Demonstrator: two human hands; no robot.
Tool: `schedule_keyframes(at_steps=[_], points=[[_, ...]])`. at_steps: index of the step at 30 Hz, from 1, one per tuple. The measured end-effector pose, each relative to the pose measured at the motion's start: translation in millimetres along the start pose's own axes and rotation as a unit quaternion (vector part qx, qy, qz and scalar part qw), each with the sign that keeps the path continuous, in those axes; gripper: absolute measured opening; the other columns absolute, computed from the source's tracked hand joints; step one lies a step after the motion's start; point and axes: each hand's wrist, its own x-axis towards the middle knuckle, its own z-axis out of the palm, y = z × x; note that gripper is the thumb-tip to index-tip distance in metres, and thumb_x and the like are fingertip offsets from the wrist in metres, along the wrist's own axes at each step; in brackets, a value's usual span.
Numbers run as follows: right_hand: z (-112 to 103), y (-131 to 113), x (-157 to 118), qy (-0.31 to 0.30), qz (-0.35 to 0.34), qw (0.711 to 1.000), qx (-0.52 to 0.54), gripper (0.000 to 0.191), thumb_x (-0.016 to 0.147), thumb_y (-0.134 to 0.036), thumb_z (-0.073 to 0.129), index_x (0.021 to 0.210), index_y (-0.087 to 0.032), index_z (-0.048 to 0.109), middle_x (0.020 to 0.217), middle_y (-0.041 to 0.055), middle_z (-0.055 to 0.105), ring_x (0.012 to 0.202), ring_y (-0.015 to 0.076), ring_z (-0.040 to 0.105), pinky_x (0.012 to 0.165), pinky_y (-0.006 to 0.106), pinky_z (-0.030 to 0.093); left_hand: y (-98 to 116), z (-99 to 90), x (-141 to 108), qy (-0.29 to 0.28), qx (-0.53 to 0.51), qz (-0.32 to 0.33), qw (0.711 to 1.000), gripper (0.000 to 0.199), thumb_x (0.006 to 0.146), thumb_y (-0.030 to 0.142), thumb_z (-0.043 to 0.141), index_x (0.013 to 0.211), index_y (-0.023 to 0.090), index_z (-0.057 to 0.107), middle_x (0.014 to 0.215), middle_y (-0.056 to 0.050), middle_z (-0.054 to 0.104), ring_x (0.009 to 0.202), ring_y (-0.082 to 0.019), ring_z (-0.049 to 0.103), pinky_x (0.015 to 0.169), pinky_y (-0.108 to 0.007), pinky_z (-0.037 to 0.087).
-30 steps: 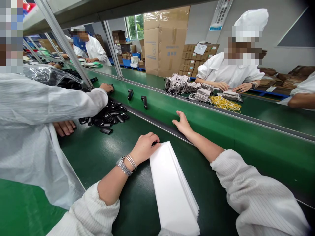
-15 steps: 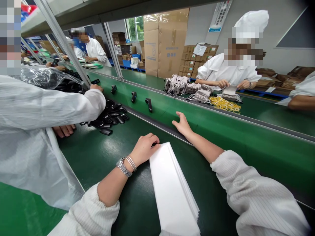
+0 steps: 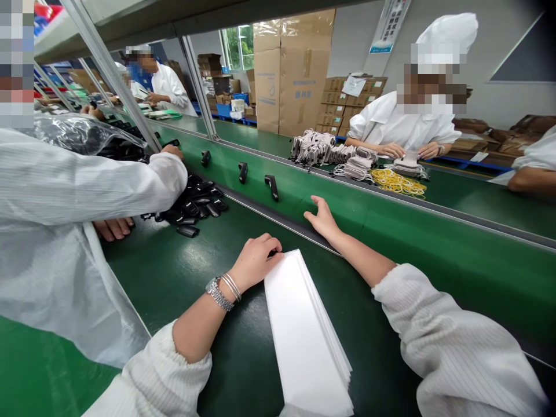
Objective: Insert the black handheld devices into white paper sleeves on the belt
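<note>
Left hand (image 3: 256,263): fingers curled narrow against the stack's far end; grip unclear
Right hand (image 3: 324,219): fingers spread wide, holding nothing, just past the belt's edge rail (image 3: 282,223)
Stack: white sheet stack (image 3: 306,341) lies on the dark green conveyor belt (image 3: 147,272), directly below the left fingers
Nearby: black plastic pieces (image 3: 191,205) heaped beyond the left fingers, beside a co-worker's white sleeve (image 3: 108,185)
</note>
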Motion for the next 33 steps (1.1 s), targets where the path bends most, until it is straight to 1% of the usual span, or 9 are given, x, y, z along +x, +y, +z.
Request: schedule_keyframes(at_steps=[4, 9, 15, 20, 23, 26, 30, 33], points=[[-0.4, -0.1, -0.2, -0.002, 0.005, 1.000, -0.004, 0.059, 0.078, -0.027, 0.058, 0.135, -0.021, 0.045, 0.144, 0.0131, 0.048, 0.139, 0.0290, 0.041, 0.118, 0.048, 0.031, -0.2, -0.2, 0.2, -0.001, 0.001, -0.004, 1.000, 0.012, 0.089, 0.024, 0.055, 0.091, 0.020, 0.066, 0.093, -0.002, 0.063, 0.082, -0.016, 0.059, 0.077, -0.030, 0.046], [0.0, 1.4, 0.3, 0.001, -0.002, 1.000, 0.006, 0.059, 0.077, -0.026, 0.060, 0.134, -0.024, 0.045, 0.142, 0.0105, 0.049, 0.139, 0.0291, 0.042, 0.118, 0.050, 0.031, -1.0, 1.2, 0.2, 0.002, 0.002, 0.002, 1.000, 0.011, 0.090, 0.024, 0.055, 0.091, 0.020, 0.065, 0.093, -0.002, 0.063, 0.083, -0.017, 0.060, 0.078, -0.030, 0.046], [-1.5, -0.7, -2.0, -0.008, 0.008, 1.000, -0.001, 0.060, 0.077, -0.027, 0.059, 0.135, -0.020, 0.045, 0.144, 0.0135, 0.048, 0.139, 0.0289, 0.041, 0.118, 0.048, 0.031, -0.2, 2.9, -0.8, 0.000, 0.002, -0.002, 1.000, 0.012, 0.090, 0.024, 0.055, 0.091, 0.020, 0.066, 0.093, -0.002, 0.063, 0.082, -0.016, 0.059, 0.078, -0.030, 0.045], [-2.3, -0.9, -3.2, -0.007, 0.006, 1.000, 0.000, 0.060, 0.078, -0.027, 0.059, 0.136, -0.023, 0.044, 0.144, 0.0122, 0.048, 0.139, 0.0292, 0.041, 0.117, 0.050, 0.031, -0.7, 3.8, 0.1, -0.001, -0.004, -0.002, 1.000, 0.012, 0.090, 0.025, 0.055, 0.091, 0.020, 0.065, 0.093, -0.002, 0.063, 0.083, -0.017, 0.059, 0.078, -0.030, 0.045], [-2.1, -0.4, -3.1, -0.008, 0.009, 1.000, 0.000, 0.060, 0.078, -0.026, 0.058, 0.135, -0.022, 0.044, 0.144, 0.0122, 0.047, 0.140, 0.0291, 0.041, 0.118, 0.050, 0.031, -0.7, 4.3, 0.1, -0.002, -0.004, -0.005, 1.000, 0.012, 0.090, 0.025, 0.054, 0.091, 0.020, 0.065, 0.092, -0.002, 0.062, 0.082, -0.017, 0.059, 0.078, -0.031, 0.046], [-1.8, -0.4, -3.0, -0.007, 0.006, 1.000, 0.003, 0.060, 0.077, -0.026, 0.059, 0.135, -0.024, 0.045, 0.144, 0.0105, 0.048, 0.139, 0.0292, 0.041, 0.118, 0.050, 0.031, -0.3, 4.4, -0.3, 0.000, -0.003, -0.005, 1.000, 0.012, 0.089, 0.024, 0.054, 0.091, 0.020, 0.065, 0.092, -0.002, 0.062, 0.082, -0.016, 0.059, 0.078, -0.031, 0.046], [-1.8, -0.5, -3.4, -0.004, 0.008, 1.000, 0.003, 0.059, 0.078, -0.026, 0.058, 0.135, -0.022, 0.044, 0.144, 0.0123, 0.048, 0.140, 0.0293, 0.041, 0.118, 0.049, 0.031, 1.2, 3.9, -0.6, -0.002, -0.003, -0.003, 1.000, 0.011, 0.089, 0.024, 0.055, 0.091, 0.020, 0.066, 0.092, -0.002, 0.062, 0.081, -0.016, 0.059, 0.078, -0.030, 0.046], [-2.1, -0.6, -3.4, -0.006, 0.008, 1.000, 0.007, 0.059, 0.078, -0.026, 0.058, 0.135, -0.023, 0.044, 0.144, 0.0112, 0.048, 0.140, 0.0288, 0.040, 0.118, 0.049, 0.030, 2.3, 3.0, -0.6, -0.002, 0.001, -0.008, 1.000, 0.012, 0.089, 0.024, 0.055, 0.091, 0.020, 0.066, 0.091, -0.002, 0.062, 0.080, -0.016, 0.059, 0.078, -0.031, 0.046]])
